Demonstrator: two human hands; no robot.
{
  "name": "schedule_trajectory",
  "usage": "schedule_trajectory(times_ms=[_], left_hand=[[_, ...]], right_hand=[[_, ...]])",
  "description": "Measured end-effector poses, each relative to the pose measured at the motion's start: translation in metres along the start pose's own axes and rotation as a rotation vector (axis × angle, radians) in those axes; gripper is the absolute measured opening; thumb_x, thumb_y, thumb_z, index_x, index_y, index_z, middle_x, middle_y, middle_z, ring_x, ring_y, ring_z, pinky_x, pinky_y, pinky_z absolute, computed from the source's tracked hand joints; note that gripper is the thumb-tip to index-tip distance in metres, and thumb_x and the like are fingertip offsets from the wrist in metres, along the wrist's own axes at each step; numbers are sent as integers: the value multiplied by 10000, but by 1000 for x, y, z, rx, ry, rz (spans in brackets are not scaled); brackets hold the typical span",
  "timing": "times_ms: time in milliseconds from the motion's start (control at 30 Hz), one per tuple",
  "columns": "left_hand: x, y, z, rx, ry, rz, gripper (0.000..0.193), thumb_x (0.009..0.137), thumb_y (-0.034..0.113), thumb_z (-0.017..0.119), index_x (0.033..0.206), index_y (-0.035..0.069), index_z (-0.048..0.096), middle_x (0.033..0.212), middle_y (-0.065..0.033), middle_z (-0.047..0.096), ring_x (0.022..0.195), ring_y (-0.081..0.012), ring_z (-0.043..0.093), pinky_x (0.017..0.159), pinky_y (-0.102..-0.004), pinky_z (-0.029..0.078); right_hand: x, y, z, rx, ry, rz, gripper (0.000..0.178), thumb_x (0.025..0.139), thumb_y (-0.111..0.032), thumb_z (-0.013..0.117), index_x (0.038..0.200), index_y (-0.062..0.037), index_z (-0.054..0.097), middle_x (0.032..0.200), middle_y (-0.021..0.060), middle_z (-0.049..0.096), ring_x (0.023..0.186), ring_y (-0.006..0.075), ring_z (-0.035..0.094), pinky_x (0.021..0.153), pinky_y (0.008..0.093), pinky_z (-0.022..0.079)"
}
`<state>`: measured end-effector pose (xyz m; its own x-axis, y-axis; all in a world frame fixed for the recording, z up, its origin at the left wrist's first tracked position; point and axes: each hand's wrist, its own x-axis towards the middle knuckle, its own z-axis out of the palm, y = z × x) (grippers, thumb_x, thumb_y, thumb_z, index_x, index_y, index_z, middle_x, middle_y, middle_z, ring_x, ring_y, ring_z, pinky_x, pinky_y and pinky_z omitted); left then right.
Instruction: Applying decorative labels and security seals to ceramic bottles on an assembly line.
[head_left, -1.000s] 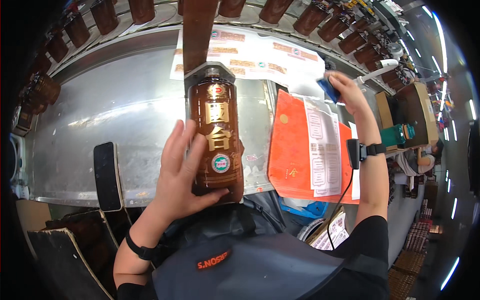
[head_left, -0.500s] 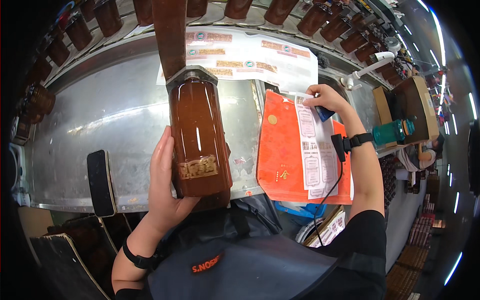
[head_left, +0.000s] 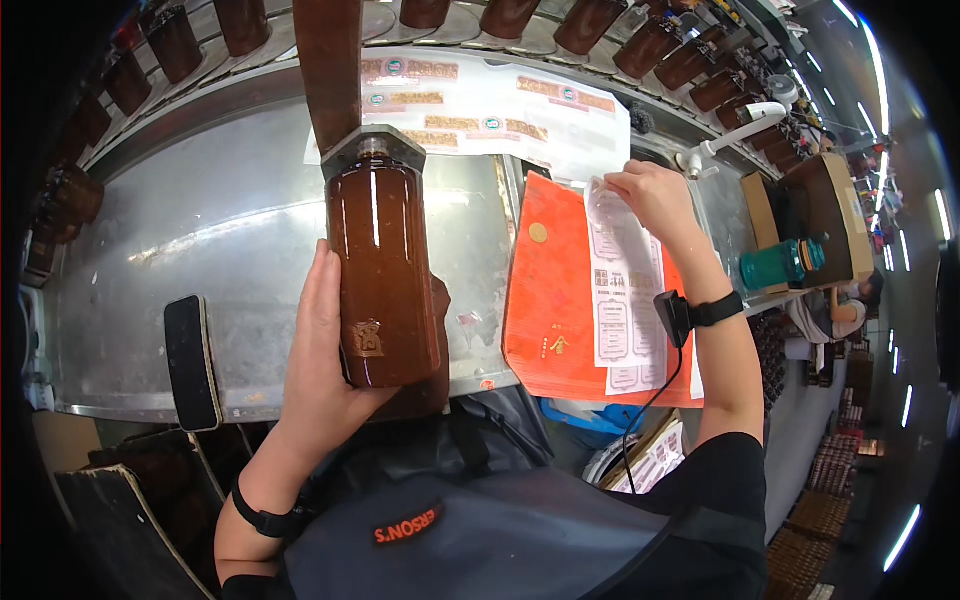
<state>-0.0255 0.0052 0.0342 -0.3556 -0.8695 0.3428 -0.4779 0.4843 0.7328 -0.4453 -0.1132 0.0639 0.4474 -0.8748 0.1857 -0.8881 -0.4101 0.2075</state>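
Note:
My left hand (head_left: 335,365) is wrapped round the lower left side of a glossy brown bottle (head_left: 385,270), the thumb at its lower end. The bottle lies in a brown holder with a dark notched plate (head_left: 343,155) round its neck. A gold label (head_left: 368,338) shows on the bottle's lower left side. At the right, my right hand (head_left: 655,195) pinches the top corner of a white label sheet (head_left: 625,320), which curls up there. This sheet lies over an orange-red packet (head_left: 550,290) with gold marks.
A black phone (head_left: 192,360) lies at the metal table's (head_left: 190,220) left front edge. Beyond the bottle are larger printed label sheets (head_left: 480,90) and a conveyor of brown bottles (head_left: 590,25). To the right are a white pipe (head_left: 740,135), a teal bottle (head_left: 775,265) and a cardboard box (head_left: 840,220).
The bottle has turned, so its gold label shows narrower and farther left. My right hand has lifted the sheet's top corner into a curl. The dark blue piece by its fingers no longer shows.

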Motion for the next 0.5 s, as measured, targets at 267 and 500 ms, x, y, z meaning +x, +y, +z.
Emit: schedule_trajectory(times_ms=[267,500], left_hand=[[1,0,0,-10,0,-21,1055,711,156,808,1510,23,132,1534,-199,230,1401,-353,285,1139,-422,263],[-2,-3,1,14,6,-32,1062,685,181,829,1499,16,167,1532,-241,215,1399,-401,277,1127,-445,288]], right_hand=[[-20,4,-13,214,28,132,112,832,-219,686,864,-125,736,787,47,676,701,221,650,628,321,508],[-18,14,-59,786,-91,351,159,869,-163,677,945,-32,726,768,42,700,695,93,641,640,224,474]])
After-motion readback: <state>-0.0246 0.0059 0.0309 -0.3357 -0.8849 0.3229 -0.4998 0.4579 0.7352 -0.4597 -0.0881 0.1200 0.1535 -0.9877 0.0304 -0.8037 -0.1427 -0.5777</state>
